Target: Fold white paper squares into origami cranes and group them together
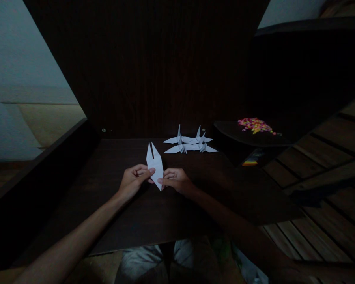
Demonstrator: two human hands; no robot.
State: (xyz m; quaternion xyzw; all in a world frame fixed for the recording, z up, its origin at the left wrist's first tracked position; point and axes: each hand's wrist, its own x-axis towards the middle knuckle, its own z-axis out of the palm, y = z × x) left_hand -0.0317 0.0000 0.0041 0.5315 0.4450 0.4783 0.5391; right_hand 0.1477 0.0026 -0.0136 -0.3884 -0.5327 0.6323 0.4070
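Note:
A folded white paper [156, 165], long and diamond-like with two narrow points at its far end, is held between my hands above the dark desk. My left hand [135, 176] pinches its left edge, thumb on top and fingers behind. Near the lower tip, my right hand [176, 180] grips the right edge with the thumb lying over the paper. Beyond them, several white origami cranes [191, 146] stand in two rows close to the back panel. The fingers behind the paper are partly hidden.
A pile of small colourful pieces [256, 125] lies on a rounded dark shelf [230, 130] at the right. Under it is a box with a rainbow stripe [250, 162]. A raised side board [47, 157] bounds the desk [121, 232] on the left. Slatted wood [328, 217] shows at right.

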